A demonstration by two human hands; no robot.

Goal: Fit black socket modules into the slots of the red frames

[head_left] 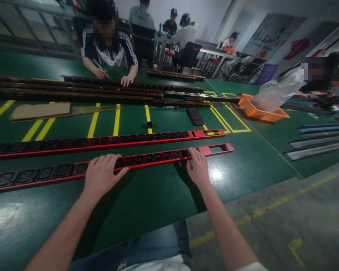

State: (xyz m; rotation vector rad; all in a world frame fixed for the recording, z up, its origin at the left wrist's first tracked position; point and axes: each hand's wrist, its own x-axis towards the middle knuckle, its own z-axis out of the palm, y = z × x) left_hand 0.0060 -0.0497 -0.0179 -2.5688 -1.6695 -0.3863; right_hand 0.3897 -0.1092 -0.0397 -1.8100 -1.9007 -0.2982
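Note:
A long red power strip (141, 159) with a row of black sockets lies across the green table in front of me. My left hand (103, 171) is laid over its middle, fingers across the top and thumb along the near edge. Close to the strip's right end, my right hand (198, 167) grips it, with fingertips on top and thumb at the near side. Past my right fingers, the end has a rectangular cut-out. Behind it, roughly parallel and apart from it, lies a second red power strip (155, 138). The left ends of both run out of view.
Dark long strips (135, 94) lie farther back, where a co-worker (109, 49) holds a pen. A cardboard piece (42, 111) is at left. An orange bin (264, 111) with a plastic bag stands at right, near several metal profiles (322, 143). The table edge (243, 195) borders the floor.

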